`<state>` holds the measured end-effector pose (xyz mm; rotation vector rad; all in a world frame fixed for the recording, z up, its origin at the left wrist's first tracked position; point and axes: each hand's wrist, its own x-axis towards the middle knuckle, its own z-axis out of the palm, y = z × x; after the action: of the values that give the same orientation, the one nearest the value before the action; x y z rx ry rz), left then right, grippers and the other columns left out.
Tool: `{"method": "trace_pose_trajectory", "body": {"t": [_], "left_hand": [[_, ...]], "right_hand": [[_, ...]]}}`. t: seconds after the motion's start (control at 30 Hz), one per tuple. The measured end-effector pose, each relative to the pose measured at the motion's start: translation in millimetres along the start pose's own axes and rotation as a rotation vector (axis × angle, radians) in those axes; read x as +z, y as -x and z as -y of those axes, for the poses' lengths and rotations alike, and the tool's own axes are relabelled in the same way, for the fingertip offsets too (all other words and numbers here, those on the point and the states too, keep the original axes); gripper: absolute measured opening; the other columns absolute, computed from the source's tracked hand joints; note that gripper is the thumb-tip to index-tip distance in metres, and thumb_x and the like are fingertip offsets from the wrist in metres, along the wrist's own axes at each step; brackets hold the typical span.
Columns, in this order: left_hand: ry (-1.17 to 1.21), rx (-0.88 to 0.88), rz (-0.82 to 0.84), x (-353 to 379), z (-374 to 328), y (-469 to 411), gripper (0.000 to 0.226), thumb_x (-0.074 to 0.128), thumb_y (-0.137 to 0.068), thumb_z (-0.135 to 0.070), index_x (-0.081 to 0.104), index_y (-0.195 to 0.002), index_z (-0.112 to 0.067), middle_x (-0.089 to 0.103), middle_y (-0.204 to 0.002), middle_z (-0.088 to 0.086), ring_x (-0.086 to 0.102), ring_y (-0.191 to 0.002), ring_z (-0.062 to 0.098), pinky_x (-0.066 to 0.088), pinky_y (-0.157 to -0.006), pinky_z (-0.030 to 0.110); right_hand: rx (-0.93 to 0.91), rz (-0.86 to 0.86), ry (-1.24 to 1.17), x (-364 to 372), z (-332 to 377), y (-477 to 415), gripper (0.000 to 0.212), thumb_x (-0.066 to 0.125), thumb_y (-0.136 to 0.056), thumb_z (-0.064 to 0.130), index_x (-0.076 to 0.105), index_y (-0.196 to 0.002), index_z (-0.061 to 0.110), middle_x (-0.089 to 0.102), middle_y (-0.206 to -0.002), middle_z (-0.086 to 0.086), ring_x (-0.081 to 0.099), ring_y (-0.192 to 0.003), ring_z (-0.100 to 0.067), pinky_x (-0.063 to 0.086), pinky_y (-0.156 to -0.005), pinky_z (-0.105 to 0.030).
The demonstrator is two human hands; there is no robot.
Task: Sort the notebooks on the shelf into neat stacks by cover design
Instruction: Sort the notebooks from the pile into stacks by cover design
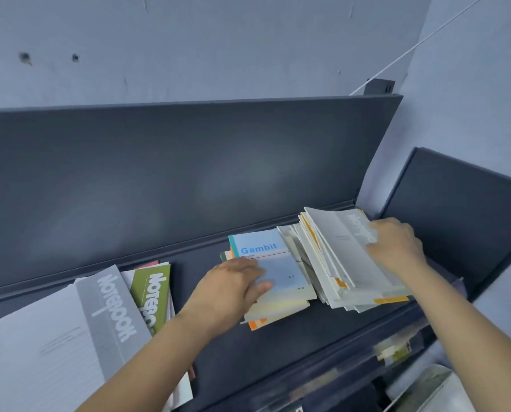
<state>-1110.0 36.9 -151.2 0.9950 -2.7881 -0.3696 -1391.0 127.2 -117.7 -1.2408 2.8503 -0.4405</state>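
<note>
On the dark shelf (278, 346) a pale blue "Gambit" notebook (266, 251) tops a small stack in the middle. My left hand (233, 281) lies flat on its lower left part, fingers resting on the cover. To the right a thick, fanned pile of grey and orange-edged notebooks (331, 263) leans up. My right hand (396, 242) grips the far edge of its top grey "Notebook" cover (346, 242), tilting the pile. At the left lie a large grey "Notebook" (70, 337) and a green "Notebook" (153, 289) partly under it.
The shelf's dark back panel (188, 173) rises behind the stacks, and a dark side panel (456, 197) stands at the right. Below the shelf's front edge a lower level holds blurred items (393, 349). A white rounded object (432, 388) sits at bottom right.
</note>
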Motion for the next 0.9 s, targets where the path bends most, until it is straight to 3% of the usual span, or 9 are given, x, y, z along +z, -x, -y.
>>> {"method": "trace_pose_trajectory", "body": {"t": [0.07,0.13,0.27,0.4,0.5,0.57,0.8,0.9], "left_hand": [[-0.004,-0.011,-0.083,-19.5,14.8,15.0,0.077,0.017,-0.081,-0.072,0.056,-0.131,-0.028,0.054,-0.138,-0.009,0.047,-0.128,0.014,0.04,-0.104,0.031],[-0.051,-0.082,-0.162,-35.9,37.1,38.1,0.065,0.028,-0.083,-0.065,0.06,-0.127,-0.028,0.062,-0.127,-0.006,0.055,-0.119,0.018,0.047,-0.095,0.034],[-0.14,-0.255,-0.229,-59.8,81.9,110.7,0.042,0.045,-0.097,-0.046,0.051,-0.136,-0.032,0.057,-0.134,-0.007,0.052,-0.124,0.019,0.043,-0.095,0.031],[-0.235,-0.439,-0.271,-79.3,139.9,226.7,0.042,0.039,-0.099,-0.047,0.043,-0.14,-0.037,0.054,-0.134,-0.015,0.05,-0.124,0.013,0.043,-0.091,0.029],[-0.29,-0.573,-0.389,-90.5,181.5,328.5,0.041,0.037,-0.089,-0.046,0.06,-0.12,-0.034,0.068,-0.098,-0.01,0.066,-0.092,0.021,0.052,-0.067,0.032],[-0.339,-0.671,-0.448,-98.5,204.9,402.0,0.035,0.041,-0.083,-0.045,0.061,-0.108,-0.033,0.068,-0.082,-0.009,0.068,-0.075,0.021,0.053,-0.053,0.029],[-0.47,-0.956,-0.459,-138.2,238.7,621.4,0.024,0.064,-0.077,-0.039,0.071,-0.098,-0.03,0.07,-0.084,-0.01,0.069,-0.076,0.019,0.056,-0.055,0.03],[-0.532,-1.058,-0.454,-153.6,242.9,694.9,0.026,0.083,-0.068,-0.035,0.073,-0.092,-0.03,0.069,-0.081,-0.011,0.069,-0.072,0.018,0.055,-0.051,0.028]], "right_hand": [[-0.087,-0.026,-0.084,-0.5,23.7,8.4,0.041,0.056,-0.089,0.014,0.055,-0.13,0.012,0.051,-0.134,-0.01,0.045,-0.122,-0.033,0.045,-0.092,-0.042],[-0.177,0.005,-0.188,-1.1,57.9,20.5,0.042,0.056,-0.092,0.017,0.053,-0.133,0.01,0.048,-0.139,-0.011,0.043,-0.127,-0.03,0.042,-0.1,-0.041],[-0.399,0.065,-0.259,0.8,145.7,50.8,0.042,0.057,-0.091,0.019,0.053,-0.133,0.015,0.049,-0.139,-0.007,0.043,-0.127,-0.027,0.036,-0.1,-0.034],[-0.65,0.194,-0.266,14.6,256.8,113.4,0.042,0.054,-0.094,0.022,0.05,-0.135,0.018,0.044,-0.143,0.0,0.038,-0.131,-0.023,0.033,-0.104,-0.035],[-0.847,0.283,-0.251,27.8,335.6,177.9,0.042,0.055,-0.094,0.022,0.05,-0.135,0.017,0.046,-0.142,0.001,0.039,-0.132,-0.02,0.034,-0.105,-0.032],[-0.952,0.329,-0.24,36.5,385.2,228.1,0.043,0.056,-0.093,0.022,0.049,-0.136,0.017,0.047,-0.141,0.001,0.04,-0.131,-0.019,0.033,-0.104,-0.031],[-1.245,0.445,-0.215,59.1,523.9,411.2,0.045,0.053,-0.095,0.026,0.043,-0.139,0.022,0.042,-0.143,0.006,0.038,-0.132,-0.015,0.033,-0.105,-0.03],[-1.317,0.491,-0.216,63.4,568.9,476.9,0.046,0.053,-0.095,0.027,0.042,-0.14,0.023,0.042,-0.144,0.006,0.037,-0.132,-0.014,0.033,-0.104,-0.029]]}}
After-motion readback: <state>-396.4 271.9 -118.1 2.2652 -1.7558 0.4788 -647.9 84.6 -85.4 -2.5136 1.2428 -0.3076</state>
